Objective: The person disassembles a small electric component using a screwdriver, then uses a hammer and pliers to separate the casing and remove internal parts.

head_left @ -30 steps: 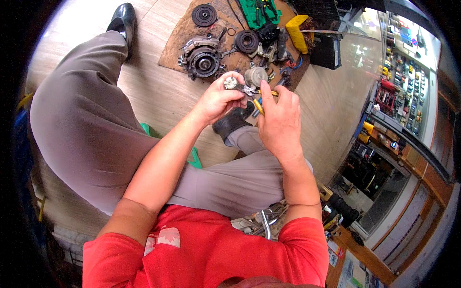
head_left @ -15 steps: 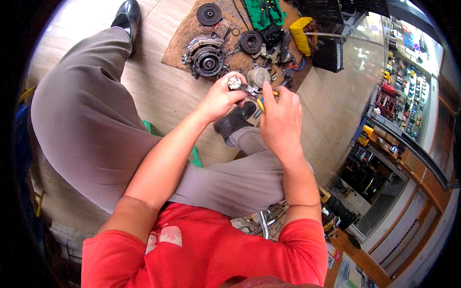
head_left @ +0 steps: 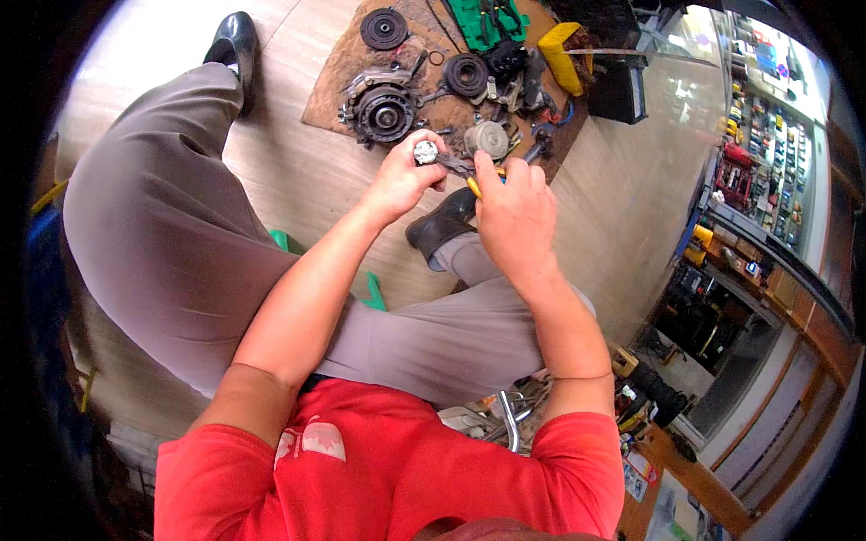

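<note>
My left hand [head_left: 397,180] is closed around a small round silvery metal part [head_left: 426,151], whose end face points up between thumb and fingers. In my right hand [head_left: 517,216] is a pair of pliers with yellow handles [head_left: 474,187]. The dark jaws of the pliers reach left to the side of the metal part; whether they grip it cannot be made out. Just beyond my hands stands a pale metal cylinder [head_left: 487,139]. A dirty round machine housing [head_left: 386,113] lies beyond my left hand, with a grooved black pulley [head_left: 465,76] to its right.
Brown cardboard [head_left: 327,101] lies under the parts. On it are a black disc [head_left: 383,29], a green tool case [head_left: 469,32] and a yellow object [head_left: 563,59]. My black shoe [head_left: 439,223] rests below my hands. Shelves of goods [head_left: 767,167] stand far right.
Both hands have shifted slightly left in the view, along with the round metal part and the pliers. The pliers' handles now show less beside my right hand.
</note>
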`<state>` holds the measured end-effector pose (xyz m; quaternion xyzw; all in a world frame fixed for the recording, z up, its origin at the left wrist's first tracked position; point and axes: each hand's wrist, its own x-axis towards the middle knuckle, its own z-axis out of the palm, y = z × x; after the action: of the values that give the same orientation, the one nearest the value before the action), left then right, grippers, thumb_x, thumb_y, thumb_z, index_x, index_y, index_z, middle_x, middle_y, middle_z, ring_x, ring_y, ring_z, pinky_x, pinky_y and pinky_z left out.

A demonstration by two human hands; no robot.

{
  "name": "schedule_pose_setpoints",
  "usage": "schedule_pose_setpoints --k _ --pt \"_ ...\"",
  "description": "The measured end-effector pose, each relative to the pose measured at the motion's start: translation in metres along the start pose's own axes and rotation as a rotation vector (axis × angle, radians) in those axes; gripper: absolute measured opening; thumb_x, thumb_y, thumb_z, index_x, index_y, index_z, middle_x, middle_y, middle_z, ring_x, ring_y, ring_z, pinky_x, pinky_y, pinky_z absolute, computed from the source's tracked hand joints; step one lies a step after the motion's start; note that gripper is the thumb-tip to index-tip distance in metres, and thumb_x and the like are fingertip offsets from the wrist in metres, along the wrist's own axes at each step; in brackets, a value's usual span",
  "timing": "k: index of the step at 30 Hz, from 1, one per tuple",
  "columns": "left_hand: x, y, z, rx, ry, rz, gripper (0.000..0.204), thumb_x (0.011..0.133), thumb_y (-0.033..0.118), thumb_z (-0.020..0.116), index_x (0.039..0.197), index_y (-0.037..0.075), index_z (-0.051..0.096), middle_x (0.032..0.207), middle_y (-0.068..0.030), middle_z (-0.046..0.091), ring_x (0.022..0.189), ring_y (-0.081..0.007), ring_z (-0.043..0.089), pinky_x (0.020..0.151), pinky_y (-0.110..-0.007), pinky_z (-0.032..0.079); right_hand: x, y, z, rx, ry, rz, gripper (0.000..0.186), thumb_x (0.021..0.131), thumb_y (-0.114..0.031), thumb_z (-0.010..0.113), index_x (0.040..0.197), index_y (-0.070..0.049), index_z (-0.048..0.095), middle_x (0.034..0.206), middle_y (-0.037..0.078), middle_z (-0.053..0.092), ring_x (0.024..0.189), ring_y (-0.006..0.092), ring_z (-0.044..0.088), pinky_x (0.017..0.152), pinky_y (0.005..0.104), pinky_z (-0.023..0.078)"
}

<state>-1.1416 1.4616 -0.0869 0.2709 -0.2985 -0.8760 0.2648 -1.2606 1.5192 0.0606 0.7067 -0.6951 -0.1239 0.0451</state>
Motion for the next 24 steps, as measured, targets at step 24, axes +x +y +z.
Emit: schedule_pose_setpoints --k 24 --pt "0.001 0.008 0.012 0.208 0.053 0.088 0.040 0.091 0.004 0.060 0.130 0.006 0.052 0.087 -0.0033 0.061 0.079 -0.0107 0.061 0.071 -0.027 0.053 0.003 0.025 0.006 0.279 -0.135 0.116 0.047 0.075 -0.008 0.069 0.121 -0.012 0.061 0.102 0.015 0.058 0.096 0.0340 0.057 0.081 0.0446 0.049"
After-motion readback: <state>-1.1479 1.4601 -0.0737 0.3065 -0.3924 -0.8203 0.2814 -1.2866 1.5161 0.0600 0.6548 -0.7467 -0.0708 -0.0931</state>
